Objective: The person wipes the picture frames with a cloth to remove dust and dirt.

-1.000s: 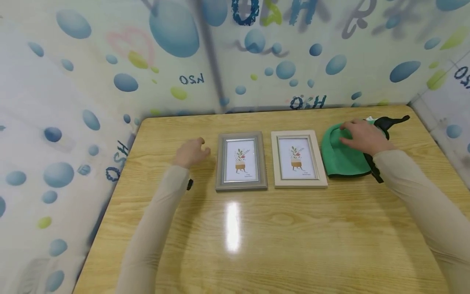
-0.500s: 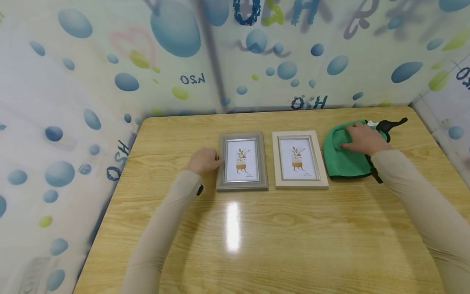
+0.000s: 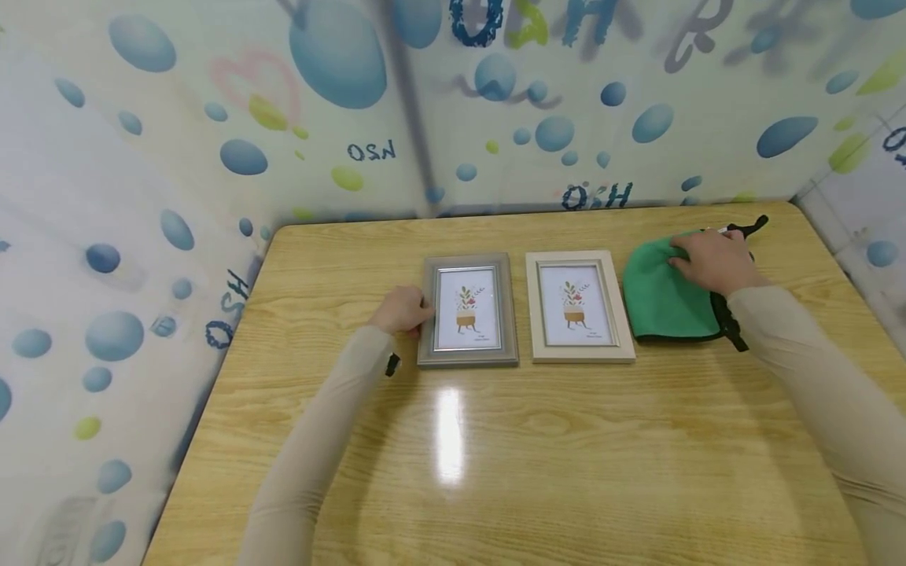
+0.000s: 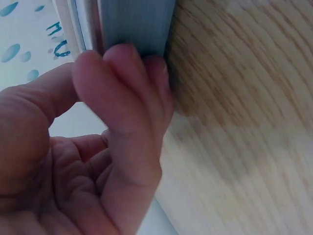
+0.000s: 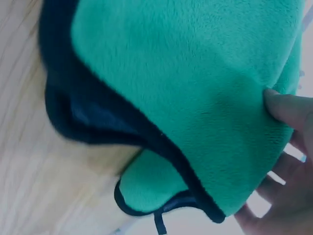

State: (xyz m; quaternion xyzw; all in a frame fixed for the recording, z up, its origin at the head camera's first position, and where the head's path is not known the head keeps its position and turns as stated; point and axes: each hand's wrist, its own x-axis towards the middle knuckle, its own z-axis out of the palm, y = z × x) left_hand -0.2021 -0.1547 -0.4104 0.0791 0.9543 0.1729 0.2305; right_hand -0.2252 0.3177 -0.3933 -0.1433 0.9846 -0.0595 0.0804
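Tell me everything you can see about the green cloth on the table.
The green cloth looks plush and fuzzy, with dark edging and a narrow dark tab sticking out. It appears folded over, resting on the wooden table just right of the cream picture frame. The person's right hand pinches it, thumb on the green face.

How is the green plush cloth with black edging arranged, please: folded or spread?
Folded: in the right wrist view, the cloth gripped by the right hand shows overlapping layers and separate black edges.

Booth-like space, bubble-printed walls
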